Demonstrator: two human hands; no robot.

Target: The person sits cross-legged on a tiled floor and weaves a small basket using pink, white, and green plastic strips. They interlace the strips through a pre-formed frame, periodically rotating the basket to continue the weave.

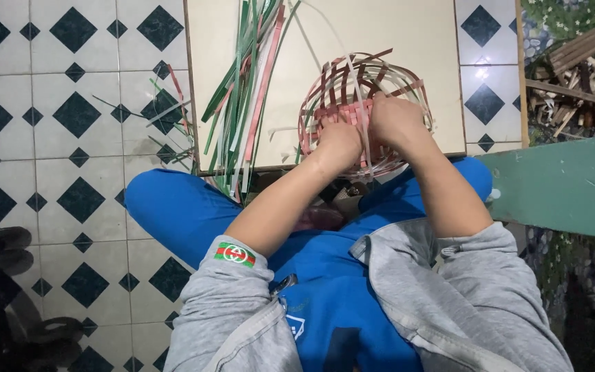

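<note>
Left hand is curling closed, knuckles up, fingers pinching into the woven pink-and-brown strip basket, half-made and round. Right hand is doing the same just beside it, fingers folded under and gripping the weave; exactly which strip each is pinching cannot be told, since the fingertips are hidden.

Both hands are meeting at the basket's near side, probably so one can be steadying the weave while the other is working a strip.

The basket is resting at the near edge of the square cream board, close to the lap, with loose uprights fanning out round its rim.

To the left, a bundle of long green, white and red flat strips is lying across the board within easy reach, some spilling onto the black-and-white diamond tiled floor.

A pile of short wooden sticks is sitting at far right.
</note>
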